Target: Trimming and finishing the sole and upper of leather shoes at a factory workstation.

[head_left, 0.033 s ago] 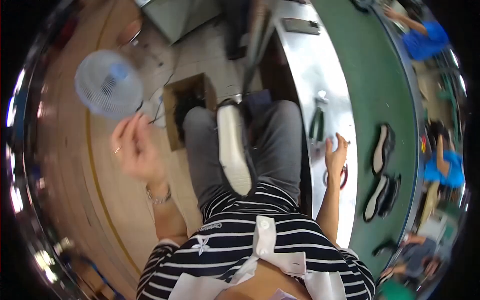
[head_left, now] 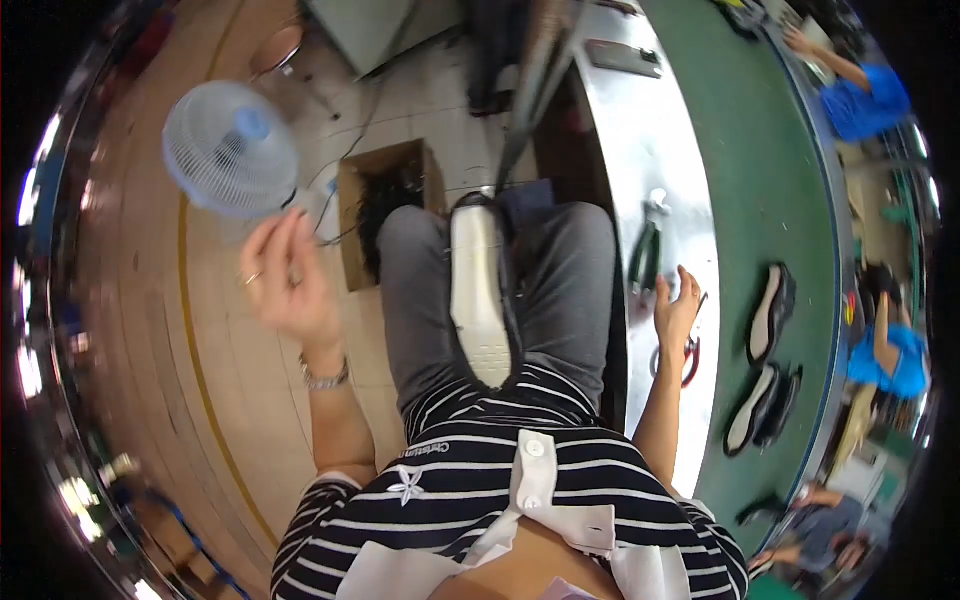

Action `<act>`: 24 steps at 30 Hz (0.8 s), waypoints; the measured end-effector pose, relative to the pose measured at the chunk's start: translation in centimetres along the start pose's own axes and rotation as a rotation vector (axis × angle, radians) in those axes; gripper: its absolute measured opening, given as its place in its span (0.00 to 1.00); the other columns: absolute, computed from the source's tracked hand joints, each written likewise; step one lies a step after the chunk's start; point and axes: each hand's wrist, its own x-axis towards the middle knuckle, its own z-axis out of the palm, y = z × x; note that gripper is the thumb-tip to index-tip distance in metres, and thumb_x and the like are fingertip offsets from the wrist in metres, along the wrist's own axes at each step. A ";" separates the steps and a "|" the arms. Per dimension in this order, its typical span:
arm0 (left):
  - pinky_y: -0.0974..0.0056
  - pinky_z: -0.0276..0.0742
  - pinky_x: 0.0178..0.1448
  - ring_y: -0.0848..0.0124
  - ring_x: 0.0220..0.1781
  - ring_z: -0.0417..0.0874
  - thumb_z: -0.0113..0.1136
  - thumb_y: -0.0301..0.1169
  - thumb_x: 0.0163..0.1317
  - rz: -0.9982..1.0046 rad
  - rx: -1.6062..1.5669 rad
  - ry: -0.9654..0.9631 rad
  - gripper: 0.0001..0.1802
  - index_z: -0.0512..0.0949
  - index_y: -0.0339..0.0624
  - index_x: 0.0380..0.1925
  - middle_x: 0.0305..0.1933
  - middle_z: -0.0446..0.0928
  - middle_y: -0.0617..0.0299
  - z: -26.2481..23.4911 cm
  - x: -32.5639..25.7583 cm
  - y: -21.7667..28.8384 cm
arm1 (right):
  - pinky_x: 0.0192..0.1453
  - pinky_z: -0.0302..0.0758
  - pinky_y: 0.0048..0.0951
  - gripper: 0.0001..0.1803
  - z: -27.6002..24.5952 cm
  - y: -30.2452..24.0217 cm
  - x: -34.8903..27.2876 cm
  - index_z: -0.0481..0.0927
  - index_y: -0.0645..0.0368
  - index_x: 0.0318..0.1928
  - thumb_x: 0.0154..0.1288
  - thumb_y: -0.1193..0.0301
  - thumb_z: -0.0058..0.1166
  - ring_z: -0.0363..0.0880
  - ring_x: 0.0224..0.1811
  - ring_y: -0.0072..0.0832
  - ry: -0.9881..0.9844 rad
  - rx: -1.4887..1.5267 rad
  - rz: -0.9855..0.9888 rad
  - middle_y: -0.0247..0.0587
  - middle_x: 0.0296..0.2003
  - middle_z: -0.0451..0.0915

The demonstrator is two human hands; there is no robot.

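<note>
A shoe lies sole up across my lap between my thighs, its pale sole [head_left: 478,290] facing me and a dark upper showing around the edge. My left hand [head_left: 288,285] is raised to the left of my knees, thumb and fingers pinched together. Something small and dark shows at the fingertips, too small to name. My right hand [head_left: 678,312] is over the metal bench, fingers apart and nothing seen in them. Just beside that wrist are red-handled scissors [head_left: 691,362], partly hidden by the arm. Green-handled pliers [head_left: 645,255] lie a little farther up the bench.
A metal bench [head_left: 640,120] runs along my right, with a dark flat object [head_left: 622,58] on it. Beyond, a green conveyor [head_left: 740,200] carries shoes [head_left: 771,312]. An open cardboard box [head_left: 357,260] and a fan [head_left: 230,150] stand ahead left. Co-workers sit at far right.
The whole view has shifted slightly, and the picture is sharper. My left hand stays pinched and raised; my right hand remains over the bench. The shoe still lies on my lap.
</note>
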 end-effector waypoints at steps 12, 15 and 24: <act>0.51 0.56 0.73 0.49 0.73 0.59 0.56 0.38 0.67 -0.025 0.449 -0.438 0.33 0.61 0.37 0.69 0.72 0.59 0.43 1.8 -9.0 -14.6 | 0.65 0.65 0.45 0.36 4.4 -4.8 1.8 0.69 0.66 0.62 0.61 0.54 0.60 0.67 0.62 0.54 -0.129 -0.037 -0.043 0.63 0.59 0.69; 0.55 0.52 0.76 0.48 0.74 0.60 0.50 0.38 0.70 0.038 -0.044 -0.561 0.29 0.64 0.36 0.67 0.70 0.64 0.46 2.3 -8.4 -5.0 | 0.64 0.67 0.45 0.38 4.3 -5.1 2.0 0.69 0.65 0.63 0.59 0.53 0.62 0.69 0.59 0.53 -0.091 -0.102 -0.059 0.62 0.57 0.71; 0.49 0.58 0.73 0.53 0.66 0.71 0.59 0.45 0.64 0.457 -0.352 -1.063 0.26 0.78 0.34 0.51 0.56 0.78 0.49 11.7 -11.8 5.2 | 0.53 0.73 0.42 0.25 4.8 -2.2 5.9 0.74 0.67 0.52 0.68 0.57 0.46 0.78 0.44 0.39 -0.444 0.552 0.225 0.50 0.37 0.79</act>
